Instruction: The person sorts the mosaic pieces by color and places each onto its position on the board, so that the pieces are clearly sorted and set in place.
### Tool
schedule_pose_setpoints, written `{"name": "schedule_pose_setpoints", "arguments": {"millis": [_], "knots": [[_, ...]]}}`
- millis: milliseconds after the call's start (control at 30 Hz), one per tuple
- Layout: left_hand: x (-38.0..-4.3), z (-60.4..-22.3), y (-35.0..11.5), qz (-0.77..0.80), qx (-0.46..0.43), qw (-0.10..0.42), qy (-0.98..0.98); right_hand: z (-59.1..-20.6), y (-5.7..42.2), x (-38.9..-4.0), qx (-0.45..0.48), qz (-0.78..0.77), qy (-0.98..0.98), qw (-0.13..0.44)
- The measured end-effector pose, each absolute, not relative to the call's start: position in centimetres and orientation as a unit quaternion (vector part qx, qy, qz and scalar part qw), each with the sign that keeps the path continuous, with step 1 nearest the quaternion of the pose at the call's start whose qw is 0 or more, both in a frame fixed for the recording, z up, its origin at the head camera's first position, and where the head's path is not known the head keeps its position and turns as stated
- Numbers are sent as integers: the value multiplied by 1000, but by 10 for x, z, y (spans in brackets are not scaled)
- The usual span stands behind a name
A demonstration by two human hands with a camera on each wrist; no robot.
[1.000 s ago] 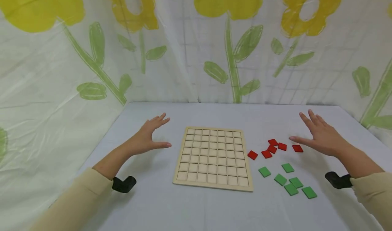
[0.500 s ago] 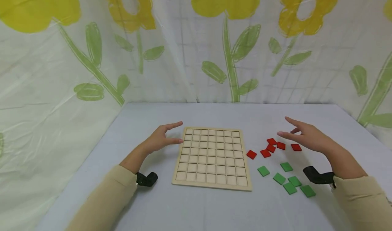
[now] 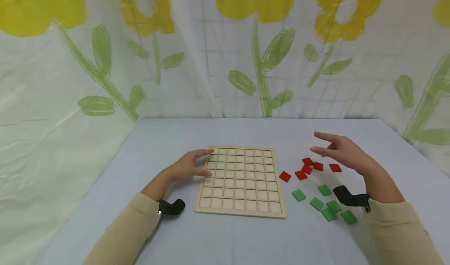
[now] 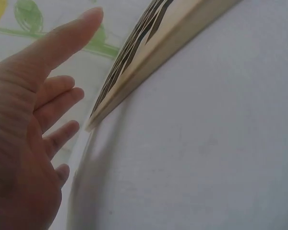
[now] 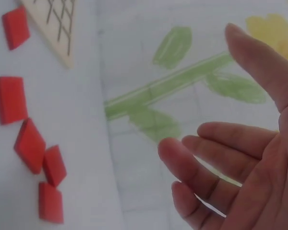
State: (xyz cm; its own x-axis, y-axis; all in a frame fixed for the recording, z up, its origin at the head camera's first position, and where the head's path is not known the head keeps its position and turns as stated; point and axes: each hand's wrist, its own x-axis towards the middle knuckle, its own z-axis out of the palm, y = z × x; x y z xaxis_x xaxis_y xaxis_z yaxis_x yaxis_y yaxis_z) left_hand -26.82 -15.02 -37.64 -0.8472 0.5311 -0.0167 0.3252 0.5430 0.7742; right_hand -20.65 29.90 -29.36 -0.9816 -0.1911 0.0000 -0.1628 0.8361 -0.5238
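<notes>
A square wooden grid board (image 3: 240,213) lies on the table. My left hand (image 3: 186,166) is at its left side, thumb and index finger spread and overlapping the left rim in the head view; nothing is held. In the left wrist view the board's edge (image 4: 149,62) runs past the fingers of that hand (image 4: 33,105). My right hand (image 3: 342,151) hovers above the red square tiles (image 3: 307,169), thumb and index finger apart, holding nothing. The right wrist view has this hand (image 5: 235,158) with its fingers loosely bent, and several red tiles (image 5: 31,146) below at left.
Several green square tiles (image 3: 328,214) lie right of the board, nearer me than the red ones. A white tabletop (image 3: 225,241) carries everything. Behind it hangs a pale curtain (image 3: 197,89) with painted flowers. Black cameras sit on both wrists.
My left hand has moved right, up to the board's left side. My right hand has moved left, from beyond the red tiles to above them, its spread fingers drawing in. Tiles and board stay put.
</notes>
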Motion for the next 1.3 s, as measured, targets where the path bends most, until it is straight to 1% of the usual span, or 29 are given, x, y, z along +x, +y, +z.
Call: {"name": "schedule_pose_setpoints", "arguments": {"millis": [200,433,700,1000,1300], "knots": [[-269,-384,-150,395,263,120,872,-291,286,-208,-98,-281,954,27],[-267,-389,-151,367,250,127,887,-298,271,-211,-108,-308,945,38],[-266,-392,-153,352,264,115,891,-311,254,-215,-87,-315,943,66],[-270,-393,-156,325,330,89,882,-328,249,-221,-91,-301,945,87],[-271,-395,-154,325,336,91,879,-342,239,-220,-76,-300,943,124]]}}
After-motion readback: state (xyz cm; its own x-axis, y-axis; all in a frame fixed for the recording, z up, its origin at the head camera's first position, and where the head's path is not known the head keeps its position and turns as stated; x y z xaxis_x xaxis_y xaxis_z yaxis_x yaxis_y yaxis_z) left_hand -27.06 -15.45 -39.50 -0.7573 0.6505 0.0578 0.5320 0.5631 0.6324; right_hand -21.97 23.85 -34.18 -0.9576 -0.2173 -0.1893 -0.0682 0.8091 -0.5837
